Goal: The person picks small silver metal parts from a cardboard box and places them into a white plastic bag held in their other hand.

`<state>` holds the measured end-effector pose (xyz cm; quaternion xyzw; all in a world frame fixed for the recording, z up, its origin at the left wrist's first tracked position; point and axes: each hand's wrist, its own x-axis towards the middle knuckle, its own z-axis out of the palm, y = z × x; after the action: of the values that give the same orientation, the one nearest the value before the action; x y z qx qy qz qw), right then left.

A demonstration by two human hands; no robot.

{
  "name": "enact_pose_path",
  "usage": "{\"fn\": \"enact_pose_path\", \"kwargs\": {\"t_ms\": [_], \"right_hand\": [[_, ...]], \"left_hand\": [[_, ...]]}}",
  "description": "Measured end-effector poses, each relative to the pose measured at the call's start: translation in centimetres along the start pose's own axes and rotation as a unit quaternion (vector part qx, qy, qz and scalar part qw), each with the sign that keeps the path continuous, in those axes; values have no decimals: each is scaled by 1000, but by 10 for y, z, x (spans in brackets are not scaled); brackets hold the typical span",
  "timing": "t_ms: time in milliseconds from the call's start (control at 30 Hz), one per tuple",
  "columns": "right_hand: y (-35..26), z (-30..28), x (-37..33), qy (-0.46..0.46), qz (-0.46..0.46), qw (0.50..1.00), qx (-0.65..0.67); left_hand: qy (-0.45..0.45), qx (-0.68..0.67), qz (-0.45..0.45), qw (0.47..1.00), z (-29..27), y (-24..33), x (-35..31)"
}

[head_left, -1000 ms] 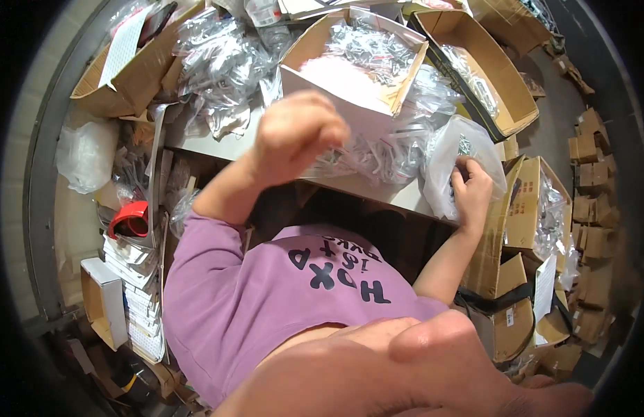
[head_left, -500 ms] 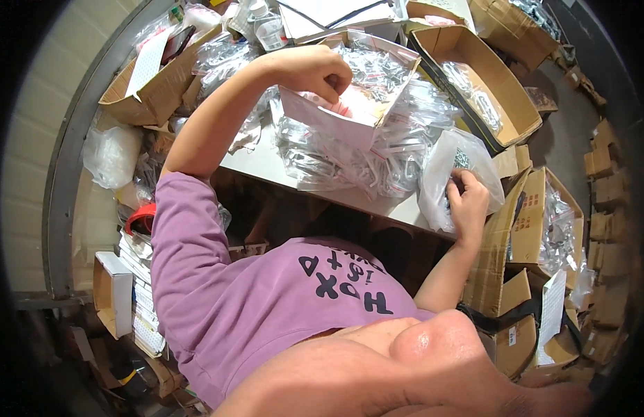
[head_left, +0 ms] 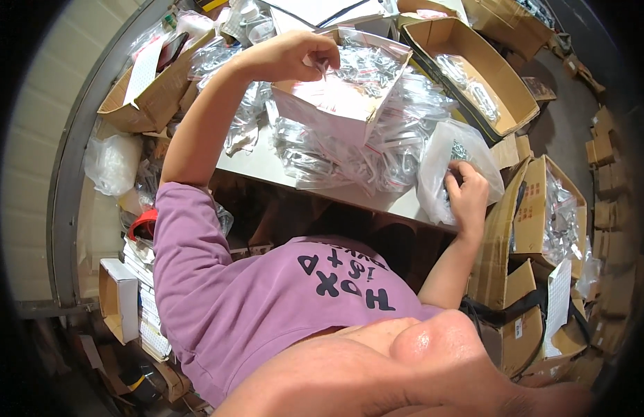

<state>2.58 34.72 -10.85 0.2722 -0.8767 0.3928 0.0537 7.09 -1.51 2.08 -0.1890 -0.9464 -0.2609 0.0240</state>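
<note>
My left hand (head_left: 294, 57) hangs over the left side of a white open-topped box (head_left: 322, 121), its fingers pinched together. A small pale thing seems to show at the fingertips, too small to name. Inside the box lie clear zip bags (head_left: 367, 66) of metal parts, and a brightly lit pale patch is washed out by glare. My right hand (head_left: 468, 191) has bent fingers at the mouth of a translucent white plastic bag (head_left: 434, 163). Small dark metal pieces (head_left: 461, 151) show in that bag. What the right fingertips grip is hidden.
More clear bags of metal parts (head_left: 322, 156) are heaped around the white box on the table (head_left: 266, 163). Behind stands a long cardboard box (head_left: 523, 115). Another carton (head_left: 534, 208) with bags is at the right, and one (head_left: 155, 104) at the left.
My left hand has risen from inside the white box and moved slightly left. My right hand stays at the plastic bag with almost no movement. The whole view has shifted a little.
</note>
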Motion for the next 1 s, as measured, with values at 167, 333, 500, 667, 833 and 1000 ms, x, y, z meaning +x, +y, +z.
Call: {"fn": "enact_pose_path", "kwargs": {"t_ms": [167, 333, 500, 667, 833, 1000], "right_hand": [[0, 0, -1, 6, -4, 1000, 6], [1, 0, -1, -2, -5, 1000, -8], [-3, -6, 3, -24, 5, 1000, -1], [0, -11, 11, -71, 8, 997, -42], [-2, -15, 16, -154, -44, 982, -101], [-15, -18, 26, -195, -56, 958, -203]], "left_hand": [[-45, -53, -75, 995, 1, -7, -1], [76, -183, -76, 977, 4, -9, -6], [124, -311, 56, 941, 13, 2, -13], [161, -394, 73, 902, 47, 50, -32], [97, -578, -29, 810, 100, 99, -55], [63, -651, -125, 746, 149, 91, -57]]}}
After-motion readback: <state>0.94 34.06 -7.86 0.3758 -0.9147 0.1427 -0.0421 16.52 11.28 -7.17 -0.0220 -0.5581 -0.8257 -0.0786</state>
